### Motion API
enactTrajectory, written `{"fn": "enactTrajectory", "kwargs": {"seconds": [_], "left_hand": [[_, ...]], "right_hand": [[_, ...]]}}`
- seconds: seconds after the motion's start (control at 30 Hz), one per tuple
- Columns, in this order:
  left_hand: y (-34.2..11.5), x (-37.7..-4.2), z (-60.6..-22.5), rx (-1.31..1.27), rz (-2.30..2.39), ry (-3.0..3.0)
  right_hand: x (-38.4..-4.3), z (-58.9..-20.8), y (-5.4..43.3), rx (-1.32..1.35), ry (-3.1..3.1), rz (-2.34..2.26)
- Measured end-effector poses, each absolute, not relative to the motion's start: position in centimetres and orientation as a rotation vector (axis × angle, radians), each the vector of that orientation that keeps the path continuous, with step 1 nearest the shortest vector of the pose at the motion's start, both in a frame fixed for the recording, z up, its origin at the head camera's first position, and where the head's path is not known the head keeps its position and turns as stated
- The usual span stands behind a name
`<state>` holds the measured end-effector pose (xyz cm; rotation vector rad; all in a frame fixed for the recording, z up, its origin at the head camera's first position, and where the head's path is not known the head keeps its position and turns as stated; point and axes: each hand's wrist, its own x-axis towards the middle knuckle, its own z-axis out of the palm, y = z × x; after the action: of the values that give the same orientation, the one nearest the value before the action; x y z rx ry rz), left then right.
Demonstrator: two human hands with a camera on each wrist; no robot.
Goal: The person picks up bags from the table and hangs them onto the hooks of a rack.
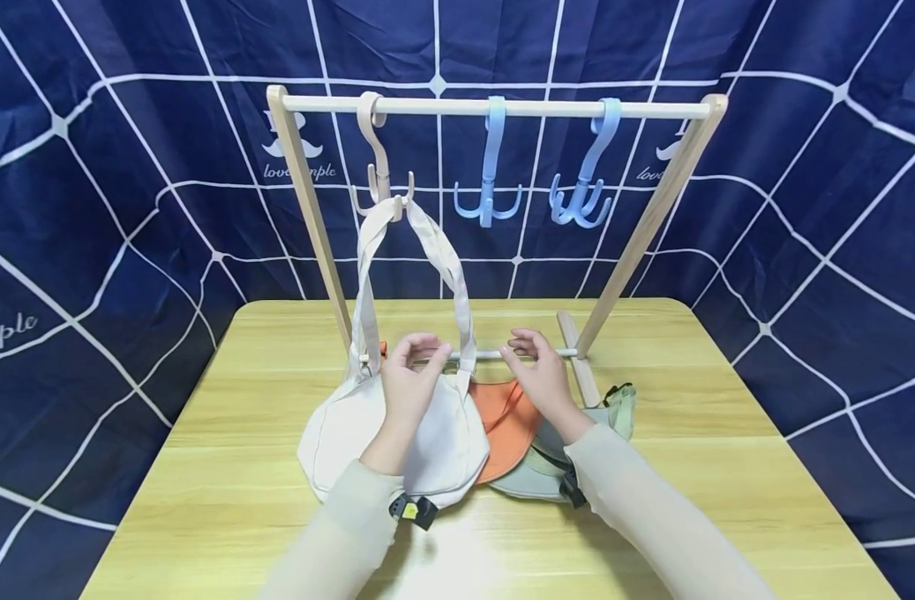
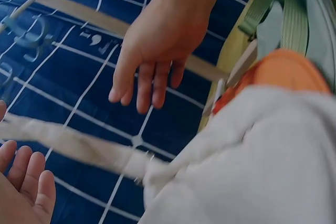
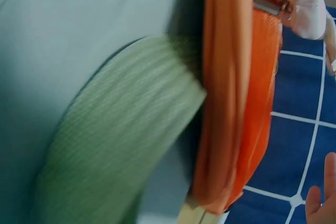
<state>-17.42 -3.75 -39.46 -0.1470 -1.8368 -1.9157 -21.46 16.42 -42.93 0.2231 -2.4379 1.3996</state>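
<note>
A white shoulder bag (image 1: 435, 450) hangs by its strap (image 1: 450, 267) from the beige hook (image 1: 382, 158), its body at the tabletop. My left hand (image 1: 412, 383) is in front of the bag, between the two sides of the strap, fingers loosely bent and holding nothing. To the right, my right hand (image 1: 542, 375) is raised above an orange bag (image 1: 506, 425), fingers relaxed with nothing in them. In the left wrist view the right hand (image 2: 168, 45) points downward, while the left hand's fingers (image 2: 31, 174) show at the lower left.
A wooden rack (image 1: 652, 212) stands on the table (image 1: 225, 467). Two blue hooks (image 1: 489, 167) hang from its top bar (image 1: 442, 106). A grey-green bag (image 1: 528, 479) with a green strap (image 3: 126, 114) lies beside the orange bag. Behind is a dark blue curtain with white lines.
</note>
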Motion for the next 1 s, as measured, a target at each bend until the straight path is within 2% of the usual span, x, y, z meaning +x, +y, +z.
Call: {"fn": "enactTrajectory", "kwargs": {"seconds": [0.23,0.5,1.0], "left_hand": [[-0.3,-17.2,-40.5,-0.245,-1.946,-1.906],[2.5,-16.8,-42.0,-0.300,-1.920,-2.111],[3.3,-17.3,-44.6,-0.423,-1.719,-2.427]], "right_hand": [[-21.7,-43.8,18.3,0.316,-2.483,1.418],[-22.1,-44.8,20.1,0.554,-2.522,1.371],[-22.7,-45.8,21.9,0.850,-2.723,1.261]]}}
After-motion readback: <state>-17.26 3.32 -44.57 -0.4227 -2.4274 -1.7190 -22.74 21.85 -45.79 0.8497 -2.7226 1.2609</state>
